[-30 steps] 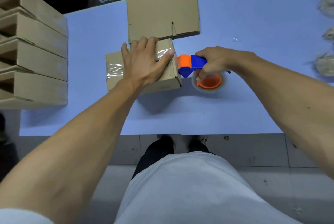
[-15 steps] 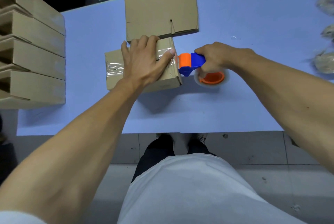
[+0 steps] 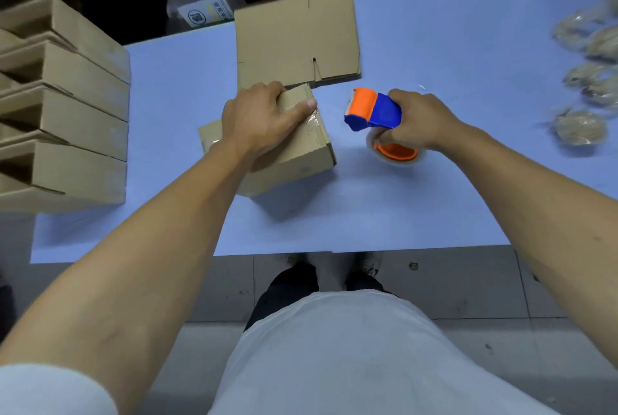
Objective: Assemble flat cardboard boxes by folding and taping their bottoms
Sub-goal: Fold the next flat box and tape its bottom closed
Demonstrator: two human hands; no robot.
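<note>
The right hand [image 3: 423, 120], gripping the blue-and-orange tape dispenser [image 3: 373, 110], had pulled it clear of the taped brown cardboard box [image 3: 301, 150] on the pale blue table [image 3: 434, 46]. The left hand [image 3: 257, 117] still clasped the box's top, which had tilted.

The taped box [image 3: 294, 147] sits left of the tape dispenser [image 3: 376, 112], before flat cardboard [image 3: 294, 36].
</note>
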